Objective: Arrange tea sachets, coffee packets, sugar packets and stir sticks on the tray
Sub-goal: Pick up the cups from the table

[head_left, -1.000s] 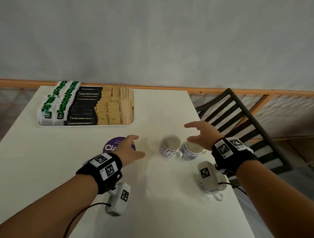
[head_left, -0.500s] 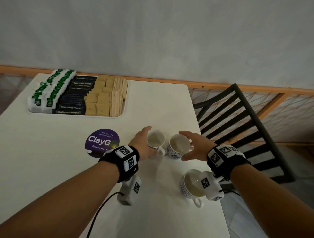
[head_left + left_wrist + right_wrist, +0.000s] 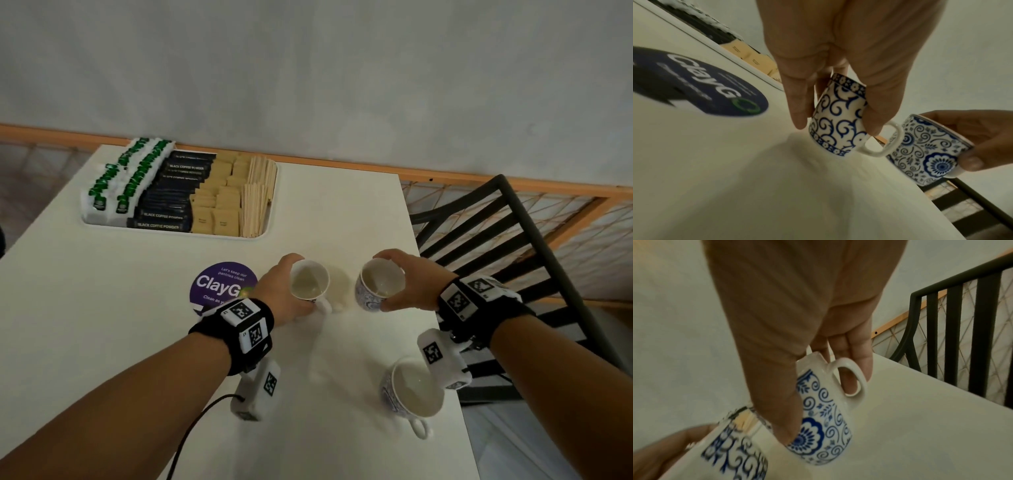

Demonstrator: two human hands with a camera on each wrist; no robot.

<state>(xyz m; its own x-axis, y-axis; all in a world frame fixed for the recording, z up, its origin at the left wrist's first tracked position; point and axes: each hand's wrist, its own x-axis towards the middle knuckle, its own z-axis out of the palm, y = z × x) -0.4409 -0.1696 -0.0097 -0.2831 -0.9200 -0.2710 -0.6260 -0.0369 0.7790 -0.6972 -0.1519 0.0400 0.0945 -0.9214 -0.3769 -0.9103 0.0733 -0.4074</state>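
The white tray (image 3: 171, 234) lies at the table's far left. It carries green-and-white tea sachets (image 3: 113, 185), black coffee packets (image 3: 171, 202), brown sugar packets (image 3: 219, 205) and wooden stir sticks (image 3: 257, 202) in rows. My left hand (image 3: 274, 294) grips a blue scroll-patterned cup (image 3: 838, 123) by its body, tilted and just off the table. My right hand (image 3: 414, 281) grips a blue flower-patterned cup (image 3: 824, 431) from above, also raised. Both hands are well in front of the tray.
A third patterned cup (image 3: 414, 390) stands near the table's right front edge, under my right wrist. A round purple sticker (image 3: 219, 284) lies flat by my left hand. A black slatted chair (image 3: 513, 240) stands just past the right edge.
My open hands came down onto the two cups and closed round them. The cups now stand further apart and are raised off the table.
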